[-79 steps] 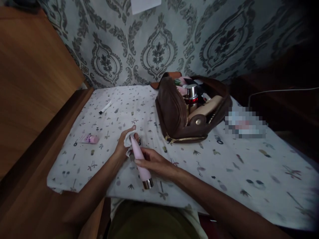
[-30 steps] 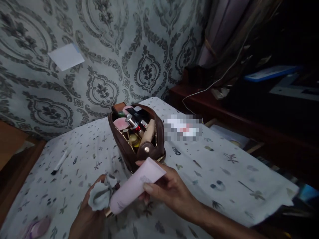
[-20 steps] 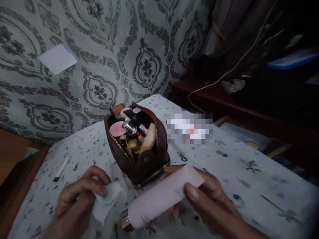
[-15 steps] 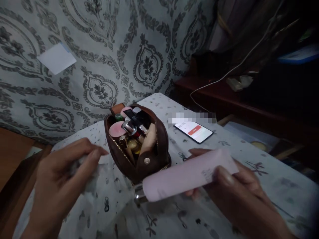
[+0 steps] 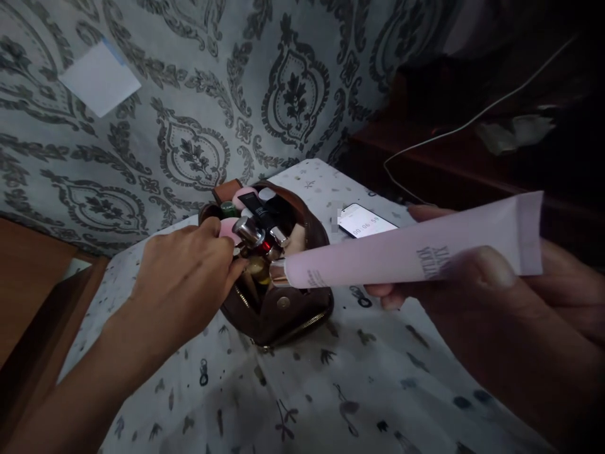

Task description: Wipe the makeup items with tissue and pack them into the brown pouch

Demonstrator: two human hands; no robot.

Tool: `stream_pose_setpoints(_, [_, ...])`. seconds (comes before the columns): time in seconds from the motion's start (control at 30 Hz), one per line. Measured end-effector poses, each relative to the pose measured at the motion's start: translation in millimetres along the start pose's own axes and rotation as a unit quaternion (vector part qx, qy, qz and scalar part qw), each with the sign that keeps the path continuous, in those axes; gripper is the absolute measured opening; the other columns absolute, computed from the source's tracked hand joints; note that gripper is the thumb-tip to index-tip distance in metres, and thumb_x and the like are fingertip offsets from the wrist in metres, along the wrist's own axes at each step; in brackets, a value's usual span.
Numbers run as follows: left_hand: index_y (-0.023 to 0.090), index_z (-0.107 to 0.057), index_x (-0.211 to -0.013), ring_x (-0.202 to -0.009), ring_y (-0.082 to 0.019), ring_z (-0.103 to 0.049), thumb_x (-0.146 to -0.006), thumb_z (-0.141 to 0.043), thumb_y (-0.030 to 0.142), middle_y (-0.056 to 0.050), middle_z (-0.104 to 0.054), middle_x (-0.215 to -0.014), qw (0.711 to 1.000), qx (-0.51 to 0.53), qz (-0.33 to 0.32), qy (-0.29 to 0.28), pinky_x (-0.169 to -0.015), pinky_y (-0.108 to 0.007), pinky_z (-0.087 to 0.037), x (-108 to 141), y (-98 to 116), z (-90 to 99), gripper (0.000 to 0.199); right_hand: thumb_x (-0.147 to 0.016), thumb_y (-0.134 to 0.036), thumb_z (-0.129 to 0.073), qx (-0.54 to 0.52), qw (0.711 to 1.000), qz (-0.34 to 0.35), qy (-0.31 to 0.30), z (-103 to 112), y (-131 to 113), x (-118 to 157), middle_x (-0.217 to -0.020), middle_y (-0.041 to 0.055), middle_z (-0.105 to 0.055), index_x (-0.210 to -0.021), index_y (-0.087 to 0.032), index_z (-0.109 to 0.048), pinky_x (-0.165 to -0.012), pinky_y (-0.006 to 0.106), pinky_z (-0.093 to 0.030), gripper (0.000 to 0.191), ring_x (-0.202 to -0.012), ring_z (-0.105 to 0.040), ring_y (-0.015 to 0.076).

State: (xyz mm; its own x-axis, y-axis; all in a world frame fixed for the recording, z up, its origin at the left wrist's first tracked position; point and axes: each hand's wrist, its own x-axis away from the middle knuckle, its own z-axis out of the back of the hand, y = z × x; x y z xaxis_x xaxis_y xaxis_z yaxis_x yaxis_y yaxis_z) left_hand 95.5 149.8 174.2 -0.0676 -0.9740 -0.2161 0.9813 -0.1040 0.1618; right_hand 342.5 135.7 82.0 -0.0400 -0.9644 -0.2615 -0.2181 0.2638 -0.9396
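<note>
A pale pink tube (image 5: 363, 255) with a shiny metallic cap is held in my right hand (image 5: 501, 290), its cap end over the open brown pouch (image 5: 283, 321). My left hand (image 5: 189, 277) is at the pouch's left rim, thumb and fingers closed around the edge or something there; the fingertips are partly hidden. Inside the pouch are a black tube (image 5: 259, 211), a silver-capped bottle (image 5: 248, 232), a round pink item (image 5: 229, 228), a green-lidded jar (image 5: 227, 208) and several other cosmetics.
Behind the tube, a lit phone (image 5: 366, 221) lies on the patterned white tablecloth (image 5: 227, 391). A white paper (image 5: 101, 79) is stuck on the patterned wall. At the right, a white cable (image 5: 444, 132) runs over a dark red surface (image 5: 425, 151).
My left hand has moved right and forward to the pouch. The pink tube in my right hand has risen and now covers part of the phone. The view has shifted slightly.
</note>
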Motion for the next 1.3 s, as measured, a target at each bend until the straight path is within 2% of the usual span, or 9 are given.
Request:
stream_pose_setpoints(0.17, [0.018,-0.053,-0.044,-0.069,-0.021,-0.049,-0.060,-0.080,0.002,0.000,-0.035,-0.061,0.980,0.184,0.079,0.005,-0.061,-0.024,-0.026,-7.2,10.2,-1.3,0.036,-0.095,-0.040,-0.060,0.072,0.995,0.038,-0.065,-15.6,-3.8,-13.2,-0.076,0.0013,-0.073,-0.105,-0.034,-0.075,-0.064,0.029,-0.060,0.019,-0.071,-0.070,0.0177])
stream_pose_setpoints(0.3, [0.017,-0.051,-0.043,-0.071,-0.022,-0.050,-0.062,-0.076,-0.002,0.001,-0.031,-0.058,0.980,0.180,0.089,-0.009,-0.064,-0.025,-0.028,-9.1,11.3,-1.2,0.037,-0.097,-0.038,-0.057,0.086,0.990,0.037,-0.109,-27.3,-7.5,-20.1,-0.078,0.0003,-0.072,-0.103,-0.030,-0.074,-0.064,0.024,-0.059,0.019,-0.074,-0.071,0.0155])
stream_pose_setpoints(0.37, [0.017,-0.055,-0.049,-0.070,-0.022,-0.052,-0.068,-0.073,0.002,0.001,-0.036,-0.059,0.993,0.093,0.065,-0.021,-0.067,-0.027,-0.033,-8.8,10.7,-0.6,0.030,-0.097,-0.035,-0.057,0.093,0.985,0.041,-0.138,-33.6,-10.6,-24.5,-0.081,0.0009,-0.073,-0.096,-0.026,-0.073,-0.063,0.022,-0.059,0.019,-0.075,-0.071,0.0145])
stream_pose_setpoints(0.43, [0.018,-0.061,-0.062,-0.068,-0.022,-0.055,-0.076,-0.066,0.010,-0.002,-0.050,-0.068,0.994,-0.081,0.025,-0.063,-0.068,-0.032,-0.039,-8.1,10.5,0.2,0.017,-0.097,-0.029,-0.056,0.088,0.980,0.048,-0.170,-40.7,-13.3,-29.8,-0.081,0.0004,-0.072,-0.089,-0.024,-0.071,-0.062,0.019,-0.059,0.018,-0.072,-0.071,0.0122])
stream_pose_setpoints(0.5, [0.019,-0.065,-0.076,-0.068,-0.024,-0.059,-0.082,-0.058,0.015,-0.006,-0.062,-0.085,0.964,-0.240,-0.003,-0.110,-0.066,-0.036,-0.043,-7.3,10.8,0.8,0.010,-0.096,-0.025,-0.057,0.080,0.976,0.048,-0.198,-48.3,-13.8,-35.0,-0.077,-0.0009,-0.072,-0.087,-0.022,-0.069,-0.060,0.017,-0.059,0.016,-0.066,-0.070,0.0103])
stream_pose_setpoints(0.6, [0.019,-0.066,-0.083,-0.072,-0.027,-0.064,-0.084,-0.054,0.019,-0.010,-0.067,-0.096,0.942,-0.310,-0.016,-0.129,-0.062,-0.037,-0.045,-6.0,11.1,0.6,0.012,-0.095,-0.030,-0.060,0.087,0.970,0.027,-0.226,-58.8,-9.5,-40.5,-0.073,-0.0012,-0.070,-0.092,-0.020,-0.067,-0.056,0.020,-0.059,0.012,-0.062,-0.070,0.0120])
stream_pose_setpoints(1.0, [0.019,-0.067,-0.084,-0.072,-0.023,-0.063,-0.092,-0.049,0.031,-0.008,-0.065,-0.089,0.974,-0.216,-0.065,-0.022,-0.065,-0.033,-0.045,3.7,-4.9,-8.3,0.024,-0.092,-0.039,-0.060,0.123,0.951,-0.055,-0.278,-77.0,2.3,-48.3,-0.065,-0.0003,-0.063,-0.075,-0.020,-0.058,-0.052,0.024,-0.056,0.025,-0.061,-0.070,0.0166])
stream_pose_setpoints(1.17, [0.021,-0.067,-0.083,-0.071,-0.021,-0.060,-0.095,-0.045,0.030,-0.006,-0.063,-0.085,0.984,-0.151,-0.087,0.022,-0.063,-0.030,-0.042,9.2,-12.2,-9.2,0.027,-0.093,-0.026,-0.054,0.199,0.937,-0.020,-0.287,-78.5,-4.9,-49.7,-0.067,-0.0007,-0.060,-0.069,-0.017,-0.063,-0.048,0.021,-0.048,0.027,-0.050,-0.061,0.0101])
stream_pose_setpoints(1.3, [0.021,-0.067,-0.082,-0.073,-0.020,-0.059,-0.096,-0.045,0.030,-0.004,-0.061,-0.083,0.987,-0.117,-0.096,0.047,-0.063,-0.029,-0.041,12.3,-16.8,-10.3,0.028,-0.090,-0.021,-0.058,0.255,0.930,0.018,-0.264,-79.3,-6.2,-52.2,-0.057,-0.0051,-0.058,-0.086,-0.018,-0.067,-0.048,0.021,-0.041,0.010,-0.046,-0.055,0.0095])
